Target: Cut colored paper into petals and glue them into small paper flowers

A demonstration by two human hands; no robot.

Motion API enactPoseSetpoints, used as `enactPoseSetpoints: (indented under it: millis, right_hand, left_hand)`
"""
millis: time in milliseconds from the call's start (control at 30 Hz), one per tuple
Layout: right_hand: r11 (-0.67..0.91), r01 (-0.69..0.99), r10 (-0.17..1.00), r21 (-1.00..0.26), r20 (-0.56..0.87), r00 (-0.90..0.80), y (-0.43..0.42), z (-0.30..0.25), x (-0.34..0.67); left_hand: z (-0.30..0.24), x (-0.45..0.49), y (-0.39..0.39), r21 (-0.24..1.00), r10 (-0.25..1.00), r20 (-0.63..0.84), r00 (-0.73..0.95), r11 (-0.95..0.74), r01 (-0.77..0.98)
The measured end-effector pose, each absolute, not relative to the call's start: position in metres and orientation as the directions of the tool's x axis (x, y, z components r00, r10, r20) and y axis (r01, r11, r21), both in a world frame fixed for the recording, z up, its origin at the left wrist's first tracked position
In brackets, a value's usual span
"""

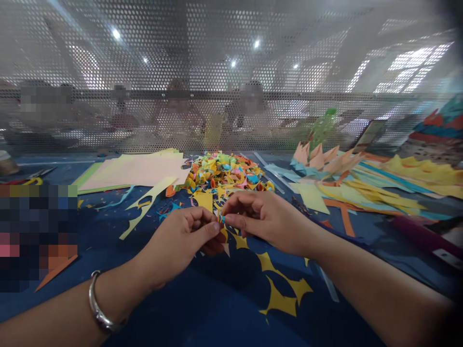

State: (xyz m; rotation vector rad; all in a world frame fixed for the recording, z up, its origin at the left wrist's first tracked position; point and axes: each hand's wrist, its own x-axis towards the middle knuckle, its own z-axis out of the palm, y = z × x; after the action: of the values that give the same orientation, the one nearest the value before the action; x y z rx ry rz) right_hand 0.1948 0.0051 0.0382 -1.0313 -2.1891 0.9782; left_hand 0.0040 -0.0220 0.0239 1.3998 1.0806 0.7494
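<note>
My left hand [195, 231], a silver bangle on its wrist, is closed in a pinch at the middle of the blue table. Fingertip to fingertip with it, my right hand [253, 217] is pinched too. A tiny blue bit of paper [222, 219] shows between the fingertips; whatever else they hold is hidden. Just beyond the hands rises a heap of small folded paper pieces [226, 171] in many colours. Under and right of the fingers trails a yellow cut-out paper scrap [280, 299] with curved edges. Left of the heap lies a pale yellow scrap with round cut-outs [146, 209].
Stacked paper sheets [133, 171] lie at the back left, scissors [34, 180] farther left. On the right are pointed folded-paper rows [318, 159], paper strips [376, 193], a green bottle [323, 127] and a purple object [423, 241]. A perforated metal screen [202, 62] stands behind, people beyond it.
</note>
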Motion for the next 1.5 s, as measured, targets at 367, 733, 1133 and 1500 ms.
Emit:
enactPoseSetpoints:
  millis: [367,733,1133,1500]
  right_hand:
    - [0.469,0.378,0.795,-0.798,0.195,-0.575,0.0032,0.0378,0.1949]
    - [0.493,0.389,0.796,-0.778,0.223,-0.563,0.002,0.0397,0.1914]
    - [0.477,0.344,0.798,-0.809,0.235,-0.554,0.0034,0.0359,0.1903]
    - [0.451,0.315,0.792,-0.835,0.213,-0.572,0.0028,0.0339,0.1916]
  left_hand:
    - [0.0254,0.0067,-0.0228,0.974,0.899,-0.203,0.387,0.145,0.174]
    - [0.0252,0.0073,-0.0237,0.972,0.896,-0.223,0.384,0.172,0.163]
    - [0.0255,0.0066,-0.0245,0.975,0.881,-0.192,0.432,0.121,0.188]
    - [0.0237,0.0072,-0.0245,0.967,0.866,-0.199,0.459,0.096,0.238]
